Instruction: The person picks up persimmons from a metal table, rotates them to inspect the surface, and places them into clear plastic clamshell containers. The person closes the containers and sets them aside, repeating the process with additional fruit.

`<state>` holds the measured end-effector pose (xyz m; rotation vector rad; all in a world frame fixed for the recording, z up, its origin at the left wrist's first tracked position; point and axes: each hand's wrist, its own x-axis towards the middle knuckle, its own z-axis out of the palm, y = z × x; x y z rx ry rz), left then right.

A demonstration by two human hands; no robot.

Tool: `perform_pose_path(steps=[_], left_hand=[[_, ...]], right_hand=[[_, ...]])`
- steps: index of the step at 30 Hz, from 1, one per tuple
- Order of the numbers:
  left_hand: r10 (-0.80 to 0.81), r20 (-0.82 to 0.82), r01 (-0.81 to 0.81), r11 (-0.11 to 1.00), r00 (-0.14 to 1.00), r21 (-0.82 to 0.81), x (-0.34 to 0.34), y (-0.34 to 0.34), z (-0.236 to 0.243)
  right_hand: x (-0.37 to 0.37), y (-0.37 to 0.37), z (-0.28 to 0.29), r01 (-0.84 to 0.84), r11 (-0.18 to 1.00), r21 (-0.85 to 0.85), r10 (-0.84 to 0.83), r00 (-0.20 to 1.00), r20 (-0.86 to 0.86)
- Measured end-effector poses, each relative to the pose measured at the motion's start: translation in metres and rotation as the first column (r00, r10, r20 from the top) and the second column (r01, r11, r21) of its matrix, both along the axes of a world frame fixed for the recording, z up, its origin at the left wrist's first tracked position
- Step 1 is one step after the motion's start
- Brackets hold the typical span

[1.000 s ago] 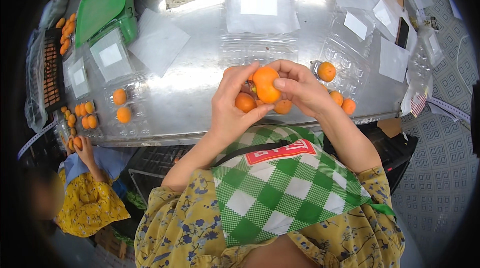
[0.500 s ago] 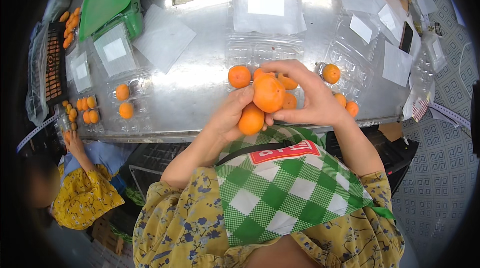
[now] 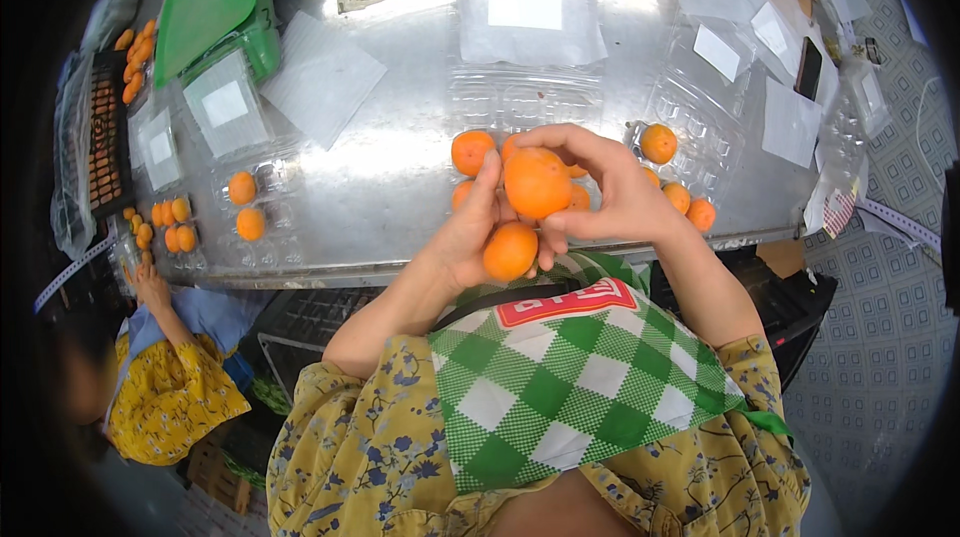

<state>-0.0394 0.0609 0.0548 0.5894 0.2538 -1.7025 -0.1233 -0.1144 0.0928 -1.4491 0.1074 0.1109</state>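
My right hand is closed round a large round orange fruit, holding it between thumb and fingers. Just below, my left hand cradles a second orange fruit in its fingers, thumb raised beside the upper fruit. Behind both hands lies a clear plastic clamshell with moulded cells, its lid laid back with a white label on it. Several fruits, one orange fruit at the left among them, sit in its cells, partly hidden by my hands.
To the right stands another clamshell with several fruits; a third clamshell at left holds two. A green crate, white sheets and a phone lie on the metal table. A co-worker handles fruit at lower left.
The fruit in my left hand has shifted slightly down and right, away from the upper fruit. My left thumb has lifted upright, and more fruit shows behind the hand.
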Motion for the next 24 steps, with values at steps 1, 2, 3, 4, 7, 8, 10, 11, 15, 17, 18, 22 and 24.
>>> perform_pose_path(steps=[1, 2, 3, 4, 7, 8, 10, 11, 15, 17, 18, 22, 24], left_hand=[[-0.026, 0.018, 0.027, 0.999, 0.999, -0.034, -0.002, -0.002, 0.0], [-0.041, 0.032, 0.042, 0.998, 0.999, -0.045, -0.002, -0.002, -0.002], [-0.055, 0.046, 0.058, 0.997, 0.997, -0.055, 0.001, 0.001, -0.005], [-0.07, 0.057, 0.074, 0.995, 0.996, -0.069, 0.002, 0.002, -0.007], [-0.021, 0.042, 0.023, 0.998, 0.999, -0.051, 0.004, 0.003, -0.011], [-0.014, 0.04, 0.017, 0.997, 0.999, -0.076, 0.004, 0.004, -0.014], [0.025, 0.064, -0.025, 1.0, 0.998, -0.007, 0.006, 0.007, -0.013], [0.047, 0.072, -0.049, 0.999, 0.996, 0.023, 0.005, 0.008, -0.013], [0.128, 0.177, -0.152, 0.98, 0.976, 0.13, 0.005, 0.015, -0.019], [0.123, 0.2, -0.154, 0.977, 0.972, 0.149, 0.005, 0.015, -0.019], [0.128, 0.196, -0.161, 0.973, 0.972, 0.164, 0.004, 0.015, -0.019], [0.118, 0.186, -0.153, 0.971, 0.975, 0.186, 0.004, 0.009, -0.015], [0.123, 0.173, -0.146, 0.982, 0.977, 0.124, 0.005, 0.01, -0.018]], right_hand=[[-0.005, -0.003, -0.008, 0.039, 0.99, 0.132, -0.032, 0.998, -0.055], [-0.01, -0.006, -0.015, 0.086, 0.962, 0.259, -0.058, 0.992, -0.113], [-0.013, -0.005, -0.019, 0.133, 0.922, 0.363, -0.091, 0.987, -0.131], [-0.015, -0.005, -0.022, 0.181, 0.871, 0.457, -0.123, 0.98, -0.155], [-0.026, -0.009, -0.026, 0.265, 0.794, 0.547, -0.183, 0.962, -0.201], [-0.03, -0.01, -0.026, 0.284, 0.786, 0.549, -0.199, 0.957, -0.211], [-0.042, -0.02, -0.027, 0.326, 0.821, 0.469, -0.251, 0.943, -0.216], [-0.052, -0.032, -0.027, 0.346, 0.857, 0.381, -0.283, 0.935, -0.212], [-0.1, -0.087, -0.026, 0.509, 0.844, -0.167, -0.534, 0.826, -0.181], [-0.123, -0.108, -0.024, 0.432, 0.701, -0.567, -0.6, 0.787, -0.142], [-0.132, -0.115, -0.025, 0.36, 0.582, -0.729, -0.622, 0.775, -0.113], [-0.157, -0.121, -0.05, 0.115, 0.234, -0.965, -0.482, 0.876, -0.012], [-0.158, -0.12, -0.058, 0.052, 0.209, -0.977, -0.447, 0.893, -0.048]])
